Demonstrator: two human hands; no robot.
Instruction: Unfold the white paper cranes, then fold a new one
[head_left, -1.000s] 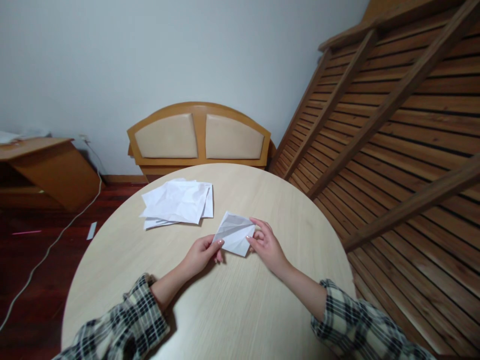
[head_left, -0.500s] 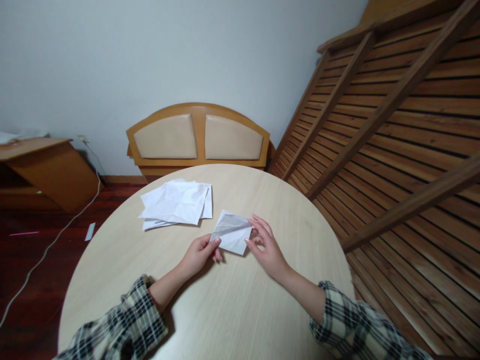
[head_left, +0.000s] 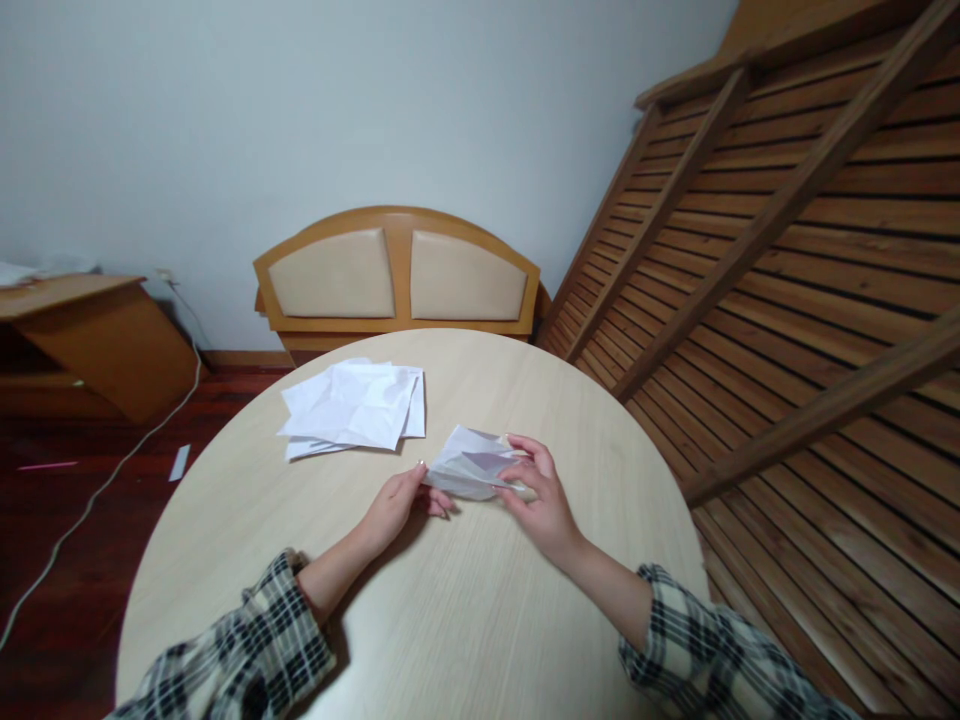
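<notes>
A small white folded paper is held just above the table between my two hands, its layers partly spread and its creases showing. My left hand pinches the left corner, thumb on top and the other fingers underneath. At the right side, my right hand grips the paper, with some fingers tucked in among the folds. Part of the right edge is hidden behind those fingers. Beyond my left hand lies a loose pile of creased white paper sheets.
The round pale wooden table spans the front. Behind it stands a padded headboard against the wall. Wooden slats lean at the right. On the left are a desk, a white cable and a ruler-like strip on the floor.
The flat folded paper has been squeezed so its layers open up and bulge. My right hand's fingers have moved into the folds; my left hand has shifted slightly left.
</notes>
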